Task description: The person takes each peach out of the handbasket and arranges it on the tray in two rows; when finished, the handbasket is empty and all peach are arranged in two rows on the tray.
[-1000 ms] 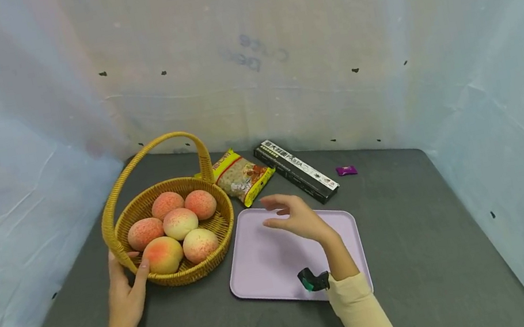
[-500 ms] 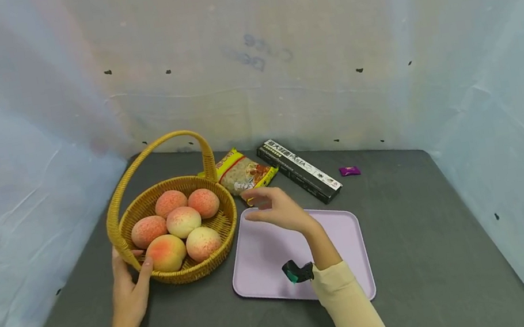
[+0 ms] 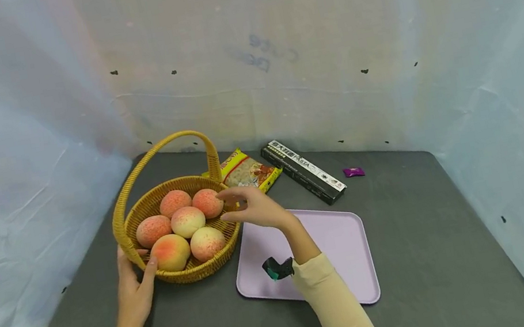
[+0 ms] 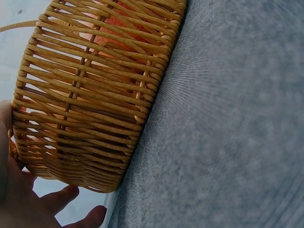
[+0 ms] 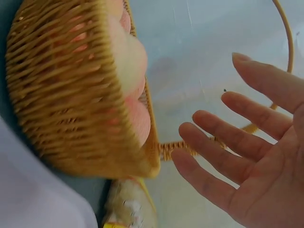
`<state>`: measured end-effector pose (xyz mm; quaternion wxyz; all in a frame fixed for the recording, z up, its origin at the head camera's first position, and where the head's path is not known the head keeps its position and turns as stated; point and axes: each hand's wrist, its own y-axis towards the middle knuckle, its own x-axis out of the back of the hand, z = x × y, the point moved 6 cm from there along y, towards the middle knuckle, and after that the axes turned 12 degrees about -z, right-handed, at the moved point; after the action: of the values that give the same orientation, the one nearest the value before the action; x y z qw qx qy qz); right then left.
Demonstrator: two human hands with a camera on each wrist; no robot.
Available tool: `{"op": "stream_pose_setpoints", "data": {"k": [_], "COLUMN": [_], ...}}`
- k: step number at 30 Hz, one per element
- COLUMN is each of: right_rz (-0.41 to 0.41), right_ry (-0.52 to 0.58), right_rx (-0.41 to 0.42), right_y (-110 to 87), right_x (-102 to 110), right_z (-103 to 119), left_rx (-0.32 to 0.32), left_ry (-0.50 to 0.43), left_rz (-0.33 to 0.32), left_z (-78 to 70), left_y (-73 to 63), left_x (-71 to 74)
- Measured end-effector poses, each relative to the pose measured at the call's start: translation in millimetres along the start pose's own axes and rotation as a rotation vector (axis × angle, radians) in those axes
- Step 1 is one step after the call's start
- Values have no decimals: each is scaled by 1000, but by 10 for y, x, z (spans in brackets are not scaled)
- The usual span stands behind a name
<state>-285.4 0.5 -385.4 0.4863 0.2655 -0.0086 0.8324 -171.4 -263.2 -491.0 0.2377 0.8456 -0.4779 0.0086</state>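
A person's left hand (image 3: 134, 288) rests against the near-left wall of a woven basket (image 3: 187, 271) on a grey desk (image 3: 430, 251), thumb and fingers spread along the wicker and not wrapped round it, so that grip reads as released. The right hand (image 3: 256, 208) hovers at the basket's right rim, fingers straight and parted in the right wrist view, grasping nothing; its fingertips are just beside the far-right peach (image 3: 207, 203) but contact cannot be confirmed. Five peaches (image 3: 188, 221) lie in the basket under its arched handle (image 3: 154, 150). Just right of the basket sits a lilac tray (image 3: 339, 243), which carries no fruit. Beyond it, toward the far wall, lie a yellow snack packet (image 3: 248, 172), a long black box (image 3: 302, 171) and a small purple wrapper (image 3: 353, 172). Judging by the layout, the work is at its start: every peach remains in the basket, and none has been lifted out.
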Motion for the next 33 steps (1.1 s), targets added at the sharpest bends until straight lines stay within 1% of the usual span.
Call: {"op": "stream_pose_setpoints", "data": {"k": [3, 5, 8, 10, 12, 13, 15, 19, 20, 22, 28, 33], "right_rz": [35, 57, 96, 120, 149, 160, 175, 178, 178, 166, 121, 130], "right_ry": [-11, -17, -28, -45, -55, -61, -72, -91, -95, -105, -127, -125], "right_rx": [18, 24, 27, 41, 60, 69, 84, 72, 67, 52, -5, -62], "right_y": [124, 215, 335, 395, 436, 453, 482, 530, 541, 562, 670, 720], "right_x": [-82, -145, -241, -296, -346, -366, -394, -411, -407, -387, -321, -323], "right_z": [80, 130, 196, 242, 281, 294, 307, 308, 303, 281, 130, 52], "left_rx": [0, 4, 14, 7, 1, -1, -10, -3, -4, 2, 5, 15], "left_ry": [2, 2, 0, -3, 6, 13, 20, 30, 29, 25, 20, 53], "left_rz": [-2, -3, -1, 1, 1, 1, -3, -4, -2, 5, 19, 12], "left_z": [-52, -136, -301, -391, -425, -377, -371, -177, -178, -67, -46, -35], "left_y": [-12, -23, -43, -52, -56, -51, -50, -32, -32, -20, -30, -44], "left_x": [4, 12, 24, 28, 28, 23, 19, 11, 10, 2, -3, 0]}}
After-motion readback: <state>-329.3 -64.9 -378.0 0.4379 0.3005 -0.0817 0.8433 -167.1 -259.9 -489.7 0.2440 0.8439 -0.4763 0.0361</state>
